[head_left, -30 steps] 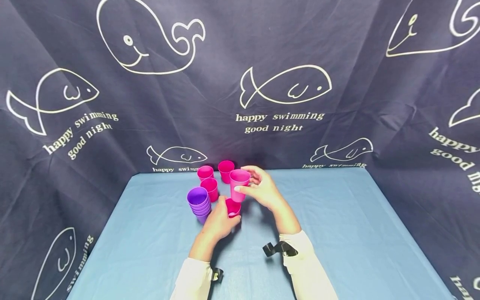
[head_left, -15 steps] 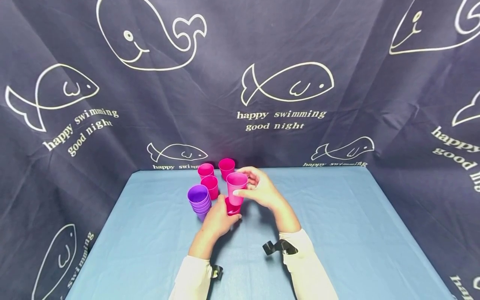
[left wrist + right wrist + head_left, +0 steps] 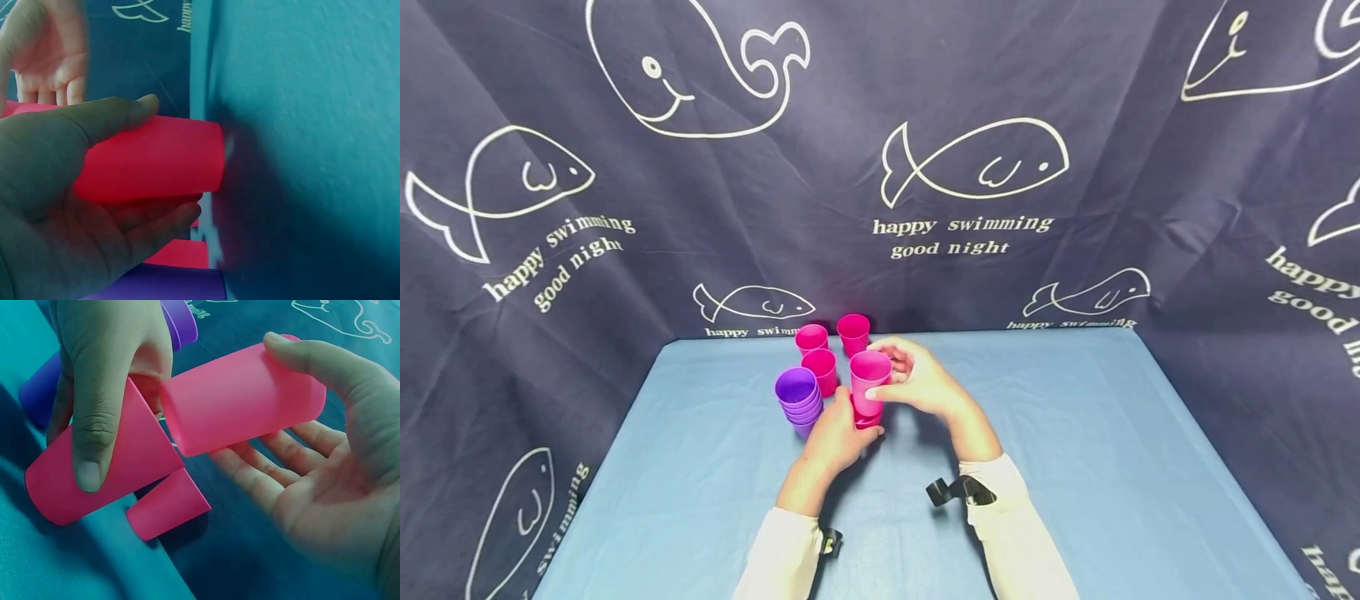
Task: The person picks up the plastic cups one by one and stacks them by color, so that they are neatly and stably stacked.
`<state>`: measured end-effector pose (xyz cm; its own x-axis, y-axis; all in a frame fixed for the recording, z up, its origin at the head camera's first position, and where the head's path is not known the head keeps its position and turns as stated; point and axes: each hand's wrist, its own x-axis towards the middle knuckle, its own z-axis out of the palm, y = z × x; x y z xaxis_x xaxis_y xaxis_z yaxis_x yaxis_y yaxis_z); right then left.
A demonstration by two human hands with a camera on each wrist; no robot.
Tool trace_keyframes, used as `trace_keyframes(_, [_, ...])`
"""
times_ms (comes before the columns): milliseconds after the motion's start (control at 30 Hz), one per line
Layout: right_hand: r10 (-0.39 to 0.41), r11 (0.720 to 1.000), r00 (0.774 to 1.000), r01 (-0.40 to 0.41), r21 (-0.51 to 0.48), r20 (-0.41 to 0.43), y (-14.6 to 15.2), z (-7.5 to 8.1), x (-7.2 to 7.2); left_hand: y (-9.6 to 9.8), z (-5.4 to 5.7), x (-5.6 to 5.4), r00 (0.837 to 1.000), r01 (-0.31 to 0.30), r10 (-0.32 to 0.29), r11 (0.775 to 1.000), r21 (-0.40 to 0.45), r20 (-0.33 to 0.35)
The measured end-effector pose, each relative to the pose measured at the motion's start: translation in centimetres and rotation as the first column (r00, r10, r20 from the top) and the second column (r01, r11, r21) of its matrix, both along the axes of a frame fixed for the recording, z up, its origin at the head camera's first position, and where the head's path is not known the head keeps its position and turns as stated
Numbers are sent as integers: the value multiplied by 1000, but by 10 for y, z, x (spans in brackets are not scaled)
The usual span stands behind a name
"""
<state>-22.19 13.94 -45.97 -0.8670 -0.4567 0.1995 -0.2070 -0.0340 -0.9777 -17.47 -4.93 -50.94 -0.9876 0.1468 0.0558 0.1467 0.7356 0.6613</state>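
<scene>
My left hand (image 3: 832,437) grips a pink cup (image 3: 94,469) low over the table, thumb on one side and fingers on the other. Above it, my right hand (image 3: 925,383) holds a second pink cup (image 3: 870,385) upright between thumb and fingers. In the right wrist view the second cup's base is at the rim of the lower cup; whether it has entered the mouth I cannot tell. A stack of purple cups (image 3: 797,398) stands just left of my left hand.
Three more pink cups stand behind: one close by (image 3: 820,372), one at back left (image 3: 811,340) and one near the back edge (image 3: 853,335). A blue cloth covers the table (image 3: 1090,467). Dark printed curtain (image 3: 820,208) rises behind it.
My right hand has brought its pink cup left and down, toward the mouth of the lower cup. My left hand keeps its grip in nearly the same spot.
</scene>
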Motion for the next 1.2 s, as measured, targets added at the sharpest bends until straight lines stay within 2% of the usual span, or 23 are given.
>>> trace_keyframes(167, [53,999,999,-53,11,13,-1,-2,1,-1,-3,0,999,15,-15,1000,6,-34])
trace_keyframes(367, [73,995,997,-74,71,9,0,-7,-2,-1,-7,-2,997,21,-20,1000,4,-70])
trace_keyframes(733, [121,971,992,-109,210,-45,1,-14,-6,0,-7,1,998,-6,8,1000,26,-67])
trace_keyframes(1200, [219,953,974,-200,226,-63,0,-20,-8,-2,-11,1,997,-13,18,998,62,-78])
